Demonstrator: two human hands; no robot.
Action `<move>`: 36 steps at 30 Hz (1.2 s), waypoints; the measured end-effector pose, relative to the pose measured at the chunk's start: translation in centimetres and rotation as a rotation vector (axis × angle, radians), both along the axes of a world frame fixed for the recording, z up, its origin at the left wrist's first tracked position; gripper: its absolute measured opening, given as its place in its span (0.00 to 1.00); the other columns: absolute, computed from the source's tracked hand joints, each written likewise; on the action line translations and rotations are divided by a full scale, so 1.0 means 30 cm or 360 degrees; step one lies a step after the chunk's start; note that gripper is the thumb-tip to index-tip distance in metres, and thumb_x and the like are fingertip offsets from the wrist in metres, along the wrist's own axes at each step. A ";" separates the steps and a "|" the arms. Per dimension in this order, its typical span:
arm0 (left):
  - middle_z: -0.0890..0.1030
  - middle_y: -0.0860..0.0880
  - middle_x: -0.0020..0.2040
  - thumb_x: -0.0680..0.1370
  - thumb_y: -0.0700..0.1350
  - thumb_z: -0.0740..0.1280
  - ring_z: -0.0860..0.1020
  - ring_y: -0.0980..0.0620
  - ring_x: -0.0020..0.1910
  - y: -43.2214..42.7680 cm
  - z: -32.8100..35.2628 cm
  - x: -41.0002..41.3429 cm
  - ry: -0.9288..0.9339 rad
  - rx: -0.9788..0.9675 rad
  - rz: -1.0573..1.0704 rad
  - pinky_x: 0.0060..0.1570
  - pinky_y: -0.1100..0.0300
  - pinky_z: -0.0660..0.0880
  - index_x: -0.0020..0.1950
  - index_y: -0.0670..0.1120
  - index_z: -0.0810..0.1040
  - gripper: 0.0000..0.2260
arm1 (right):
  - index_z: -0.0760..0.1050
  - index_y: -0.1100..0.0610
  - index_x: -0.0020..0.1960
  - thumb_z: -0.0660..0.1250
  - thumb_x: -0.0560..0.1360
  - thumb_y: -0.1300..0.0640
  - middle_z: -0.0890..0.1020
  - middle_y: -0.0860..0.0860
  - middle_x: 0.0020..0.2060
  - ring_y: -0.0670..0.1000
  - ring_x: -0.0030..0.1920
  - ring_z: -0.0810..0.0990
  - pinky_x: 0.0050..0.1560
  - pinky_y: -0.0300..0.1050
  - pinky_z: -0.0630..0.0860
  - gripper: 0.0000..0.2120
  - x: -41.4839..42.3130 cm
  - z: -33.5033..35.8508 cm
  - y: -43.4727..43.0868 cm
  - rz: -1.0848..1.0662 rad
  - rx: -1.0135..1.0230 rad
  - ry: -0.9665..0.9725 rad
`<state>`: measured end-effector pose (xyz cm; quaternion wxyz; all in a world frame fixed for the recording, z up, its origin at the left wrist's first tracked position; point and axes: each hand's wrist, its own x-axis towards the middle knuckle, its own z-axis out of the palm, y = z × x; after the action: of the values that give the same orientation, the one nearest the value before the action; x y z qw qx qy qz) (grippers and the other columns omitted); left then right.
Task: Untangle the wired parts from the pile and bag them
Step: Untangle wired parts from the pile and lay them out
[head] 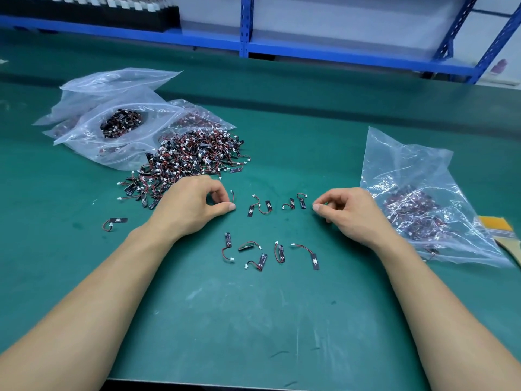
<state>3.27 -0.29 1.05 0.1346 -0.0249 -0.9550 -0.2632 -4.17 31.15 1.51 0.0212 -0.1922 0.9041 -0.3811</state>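
Note:
A tangled pile of wired parts (pixel 194 159), black strips with red-black leads and white plugs, lies left of centre on the green mat (pixel 253 320). Several separated parts lie in two loose rows, one row (pixel 270 206) between my hands and one (pixel 270 252) nearer me. My left hand (pixel 194 206) rests by the pile's near edge with curled fingers. Its thumb and forefinger pinch a wired part (pixel 233 195) whose lead sticks up; its strip is hidden. My right hand (pixel 346 211) rests on the mat, fingers curled, thumb against forefinger, holding nothing visible. A clear bag (pixel 417 193) of parts lies right of it.
Open clear zip bags (pixel 118 119) with more parts lie behind the pile at the left. One stray part (pixel 115 222) sits left of my left wrist. A yellow-bristled brush (pixel 499 230) pokes out under the right bag. Blue shelving (pixel 245 26) stands behind the table.

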 end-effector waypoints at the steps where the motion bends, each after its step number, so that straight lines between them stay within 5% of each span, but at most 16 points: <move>1: 0.79 0.59 0.38 0.72 0.55 0.76 0.76 0.62 0.40 0.003 -0.002 -0.001 0.0000 -0.0008 0.0024 0.43 0.54 0.75 0.39 0.55 0.81 0.08 | 0.83 0.49 0.40 0.73 0.75 0.55 0.80 0.44 0.27 0.44 0.30 0.77 0.37 0.41 0.73 0.05 0.000 -0.001 0.001 -0.0001 0.0003 0.0002; 5: 0.81 0.61 0.34 0.71 0.58 0.76 0.76 0.64 0.37 0.017 -0.012 -0.006 0.0036 0.0083 0.0077 0.41 0.57 0.73 0.44 0.55 0.79 0.10 | 0.83 0.49 0.40 0.73 0.75 0.55 0.81 0.45 0.27 0.45 0.31 0.78 0.37 0.42 0.74 0.06 0.002 -0.001 0.003 0.0001 -0.0002 0.0002; 10: 0.83 0.62 0.35 0.75 0.51 0.74 0.80 0.52 0.39 0.025 -0.011 -0.005 0.0000 0.0189 -0.0072 0.48 0.53 0.77 0.49 0.54 0.81 0.05 | 0.83 0.48 0.39 0.73 0.75 0.54 0.81 0.44 0.27 0.44 0.30 0.76 0.35 0.40 0.72 0.06 0.002 0.000 0.001 -0.0012 0.0004 0.0004; 15: 0.82 0.62 0.35 0.76 0.47 0.72 0.71 0.59 0.29 0.028 -0.010 -0.004 0.0072 0.0197 -0.0190 0.35 0.67 0.65 0.48 0.54 0.82 0.02 | 0.82 0.48 0.39 0.73 0.75 0.54 0.81 0.46 0.27 0.44 0.29 0.76 0.34 0.39 0.71 0.06 0.003 0.001 0.003 -0.0011 0.0000 -0.0006; 24: 0.80 0.59 0.33 0.78 0.48 0.68 0.74 0.62 0.31 0.000 -0.021 -0.024 0.0107 0.0278 0.0183 0.42 0.57 0.74 0.47 0.55 0.80 0.02 | 0.82 0.48 0.38 0.73 0.75 0.55 0.81 0.46 0.27 0.45 0.30 0.77 0.36 0.41 0.73 0.07 0.001 -0.001 0.002 -0.0009 -0.0021 -0.0003; 36: 0.81 0.62 0.42 0.78 0.47 0.69 0.72 0.62 0.29 0.001 -0.028 -0.025 0.0128 0.0275 0.0089 0.38 0.60 0.68 0.52 0.57 0.80 0.05 | 0.83 0.50 0.40 0.73 0.75 0.55 0.81 0.45 0.26 0.46 0.31 0.78 0.37 0.40 0.72 0.06 0.006 0.004 0.002 -0.0004 -0.0014 -0.0013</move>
<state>2.51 -0.26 0.20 0.1817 0.0029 -0.9228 -0.3396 -4.00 31.20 1.63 0.0238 -0.1896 0.9026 -0.3858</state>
